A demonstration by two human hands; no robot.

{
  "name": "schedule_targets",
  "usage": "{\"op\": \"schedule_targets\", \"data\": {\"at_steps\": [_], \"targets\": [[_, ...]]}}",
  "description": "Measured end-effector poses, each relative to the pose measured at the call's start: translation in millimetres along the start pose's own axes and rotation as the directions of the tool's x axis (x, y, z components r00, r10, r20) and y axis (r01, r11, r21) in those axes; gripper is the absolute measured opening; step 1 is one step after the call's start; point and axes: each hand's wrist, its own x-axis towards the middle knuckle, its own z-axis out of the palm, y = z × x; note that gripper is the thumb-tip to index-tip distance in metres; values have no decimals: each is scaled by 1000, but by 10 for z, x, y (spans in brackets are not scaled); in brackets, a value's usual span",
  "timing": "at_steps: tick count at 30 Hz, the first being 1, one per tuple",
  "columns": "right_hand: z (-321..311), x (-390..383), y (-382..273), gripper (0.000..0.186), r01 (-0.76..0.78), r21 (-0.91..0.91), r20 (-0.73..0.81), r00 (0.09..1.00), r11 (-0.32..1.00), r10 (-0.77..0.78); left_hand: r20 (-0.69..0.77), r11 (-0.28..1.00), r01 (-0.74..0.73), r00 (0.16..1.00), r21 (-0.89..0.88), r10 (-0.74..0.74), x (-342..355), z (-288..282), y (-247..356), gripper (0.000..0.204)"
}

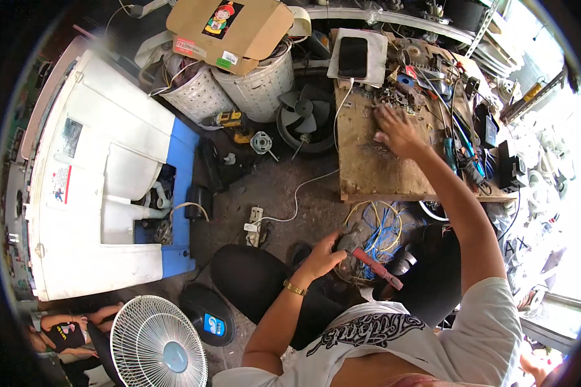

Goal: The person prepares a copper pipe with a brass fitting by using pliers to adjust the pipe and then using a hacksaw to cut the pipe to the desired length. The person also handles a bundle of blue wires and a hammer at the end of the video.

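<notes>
My right hand (400,131) reaches over the wooden bench (374,171), its fingers spread at the near edge of a heap of small metal parts (397,100). Nothing shows gripped in it. My left hand (317,258) hovers low in front of me, thumb and forefinger apart. Beside its fingertips is the metal head of a hammer with a worn red handle (376,266); I cannot tell whether they touch. Under and behind the hammer lies a tangle of blue and yellow wires (384,229). Screwdrivers and other tools (450,151) lie along the bench's right side.
A phone (353,58) charges at the bench's far left corner, its white cable running to a power strip (255,226). Left are a white-and-blue machine casing (181,174), a drill (229,120), a motor (261,143) and fan blades (305,111). A fan (158,342) stands near left; a person (68,332) is behind it.
</notes>
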Motion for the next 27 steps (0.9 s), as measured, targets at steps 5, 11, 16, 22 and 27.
{"op": "schedule_targets", "data": {"at_steps": [5, 11, 16, 22, 27], "targets": [[-130, 108, -68, 75, 68, 8, 66, 995, 998, -69, -51, 1000, 23, 998, -15, -24, -44, -13, -15, 45], [-126, 25, -22, 73, -39, -7, -75, 996, 999, 38, -58, 995, 40, 997, -91, -45, -27, 36, -73, 35], [149, -357, 530, 83, -427, 190, -275, 841, 884, 466, -30, 989, -47, 999, -138, 43, 70, 80, -108, 28], [146, -479, -107, 82, -328, 270, -118, 922, 905, 369, -132, 964, 11, 990, -266, -48, -96, 90, -29, 29], [36, -412, -603, 75, 59, 81, -193, 980, 995, -42, -180, 946, -4, 982, -324, -58, -86, 182, -31, 32]]}}
